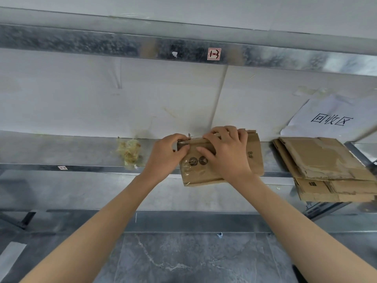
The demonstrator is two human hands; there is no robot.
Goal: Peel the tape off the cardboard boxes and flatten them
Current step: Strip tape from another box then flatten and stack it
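Two bare forearms reach forward to a metal shelf, where a flattened cardboard box lies partly over the front lip. Its long axis runs left to right along the shelf.

The right grip is clamped on the box, fingers curled over the far edge and thumb on the printed top face, pinning it down. The left grip is curled tight at the box's far left corner, thumb and fingers pinching where glossy clear tape shows.

The tape appears to run along the far edge, from the left grip rightward under the right grip. The left one is nearer the tape's end, so a peel would likely travel along that axis while the right one holds the cardboard.

Fingertips hide the tape's end, so it is unclear whether tape alone or cardboard too is pinched. More clear film wrinkles over the box's near left corner.

A wad of peeled tape sits to the left. A stack of flattened boxes lies to the right, below a paper sign.
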